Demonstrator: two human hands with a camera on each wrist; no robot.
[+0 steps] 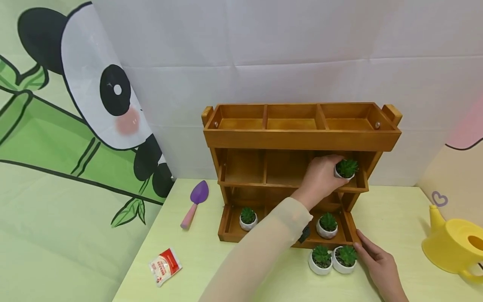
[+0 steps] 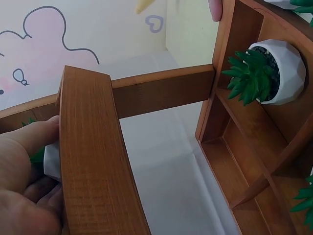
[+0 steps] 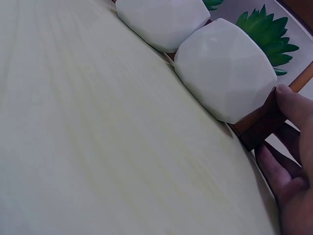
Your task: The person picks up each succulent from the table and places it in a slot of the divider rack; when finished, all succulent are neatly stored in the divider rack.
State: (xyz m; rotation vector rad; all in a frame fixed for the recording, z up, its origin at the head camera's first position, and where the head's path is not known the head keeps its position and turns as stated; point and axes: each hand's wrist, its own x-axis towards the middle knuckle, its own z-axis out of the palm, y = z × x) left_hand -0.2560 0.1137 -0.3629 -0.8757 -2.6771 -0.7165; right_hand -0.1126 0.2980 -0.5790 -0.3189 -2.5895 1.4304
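A pale sleeve [image 1: 256, 256] is closest, and it goes up across the front of the brown wooden shelf [image 1: 302, 139]. At its end, the left hand [image 1: 320, 176] is closed around a little plant in a white pot [image 1: 346, 168]. The plant is at the right end of the middle shelf, by the front edge. I cannot tell if its pot touches the wood under it.

The right hand [image 1: 381, 266] pinches the front right corner of the bottom tray [image 1: 354, 228], with its thumb on the wood. Just beside its fingers, two more potted plants [image 1: 320, 261] stand on the table [image 1: 388, 214], side by side, in front of the tray. In the tray, one plant [image 1: 248, 219] sits on the left and another [image 1: 327, 225] sits on the right. The arm hides some of the middle.

A purple and pink trowel [image 1: 195, 203] lies left of the shelf. A red and white packet [image 1: 165, 266] lies nearer. A yellow watering can [image 1: 456, 243] stands far to the right. A big panda [image 1: 86, 63] is on the left wall.
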